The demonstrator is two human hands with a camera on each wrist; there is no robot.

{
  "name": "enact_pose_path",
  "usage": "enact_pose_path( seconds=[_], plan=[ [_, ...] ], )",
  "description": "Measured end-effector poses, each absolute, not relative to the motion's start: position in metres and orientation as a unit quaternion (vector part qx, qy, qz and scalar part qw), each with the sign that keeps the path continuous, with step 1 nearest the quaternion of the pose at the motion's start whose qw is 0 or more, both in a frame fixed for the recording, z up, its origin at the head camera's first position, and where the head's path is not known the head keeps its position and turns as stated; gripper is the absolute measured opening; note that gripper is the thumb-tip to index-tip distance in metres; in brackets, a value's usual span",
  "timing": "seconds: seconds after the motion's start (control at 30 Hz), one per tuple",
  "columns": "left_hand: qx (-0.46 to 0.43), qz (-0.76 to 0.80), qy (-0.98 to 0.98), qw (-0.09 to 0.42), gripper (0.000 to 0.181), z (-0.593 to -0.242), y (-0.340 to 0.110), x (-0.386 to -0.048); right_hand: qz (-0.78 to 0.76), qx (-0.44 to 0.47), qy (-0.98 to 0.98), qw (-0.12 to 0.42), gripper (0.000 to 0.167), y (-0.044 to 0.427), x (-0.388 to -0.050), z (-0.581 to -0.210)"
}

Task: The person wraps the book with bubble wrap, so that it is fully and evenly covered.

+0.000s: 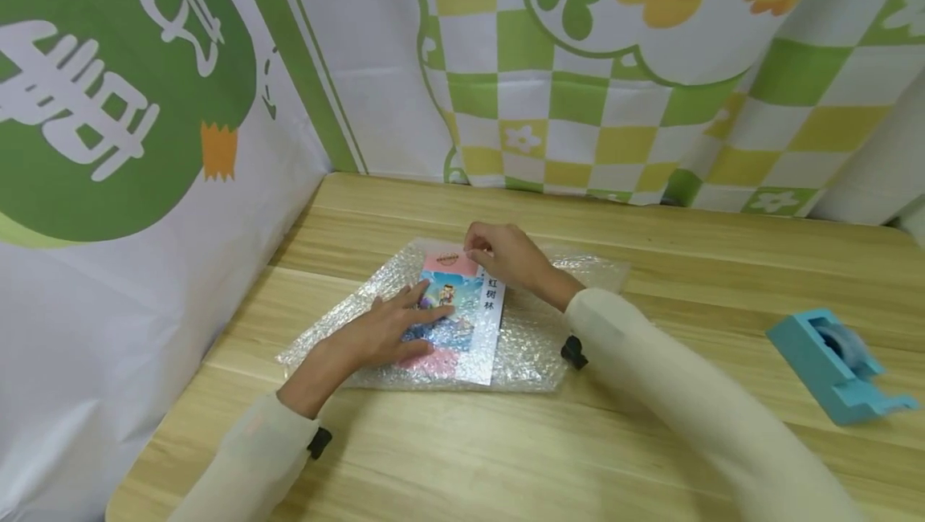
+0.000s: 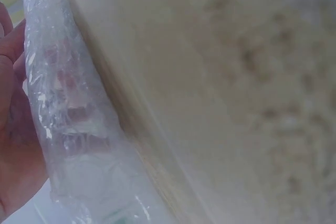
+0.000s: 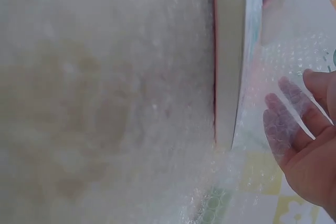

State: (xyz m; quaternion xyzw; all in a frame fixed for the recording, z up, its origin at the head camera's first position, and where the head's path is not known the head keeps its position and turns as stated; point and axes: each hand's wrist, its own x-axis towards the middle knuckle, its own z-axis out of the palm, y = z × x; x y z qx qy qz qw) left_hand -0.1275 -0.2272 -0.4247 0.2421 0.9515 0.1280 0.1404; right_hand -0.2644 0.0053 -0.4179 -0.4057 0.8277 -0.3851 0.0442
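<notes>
A book (image 1: 466,321) with a blue-and-pink illustrated cover and a white strip of printed characters lies on a sheet of bubble wrap (image 1: 531,345). Part of the wrap covers the cover's left side. My left hand (image 1: 393,325) rests over that side with fingers spread. At the book's upper right corner, my right hand (image 1: 513,257) pinches the edge of the wrap between thumb and fingers. The right wrist view shows the book's page edges (image 3: 229,61) and clear film across the right fingertips (image 3: 281,124). In the left wrist view, wrap (image 2: 79,129) partly hides the left hand (image 2: 18,145).
A blue tape dispenser (image 1: 817,361) with a roll of clear tape stands on the right of the wooden table (image 1: 462,458). Behind the table hangs a green-and-yellow checked cloth (image 1: 571,112). A white printed sheet (image 1: 181,281) borders the left side.
</notes>
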Motion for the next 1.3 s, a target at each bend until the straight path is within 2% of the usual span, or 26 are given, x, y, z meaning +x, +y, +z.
enact_pose_path(
  seconds=[0.3,0.63,0.77,0.9,1.07,1.3],
  plan=[
    [0.249,0.132,0.953,0.113,0.062,-0.428,-0.228,-0.126,-0.35,-0.427,0.832,0.048,0.005,0.007,-0.255,-0.423],
    [0.188,0.21,0.952,0.116,0.089,-0.429,-0.229,-0.129,-0.324,-0.431,0.841,0.049,0.004,0.006,-0.252,-0.43],
    [0.177,0.227,0.953,0.093,0.088,-0.431,-0.229,-0.13,-0.32,-0.438,0.839,0.041,0.004,0.006,-0.251,-0.432],
    [0.18,0.171,0.967,0.06,0.085,-0.429,-0.225,-0.129,-0.321,-0.446,0.835,0.036,0.006,0.007,-0.251,-0.432],
    [0.156,0.056,0.986,0.034,0.096,-0.42,-0.215,-0.123,-0.32,-0.447,0.834,0.035,0.008,0.008,-0.249,-0.433],
    [0.132,-0.017,0.99,0.038,0.103,-0.408,-0.204,-0.12,-0.317,-0.466,0.826,0.014,0.009,0.008,-0.246,-0.436]
  ],
)
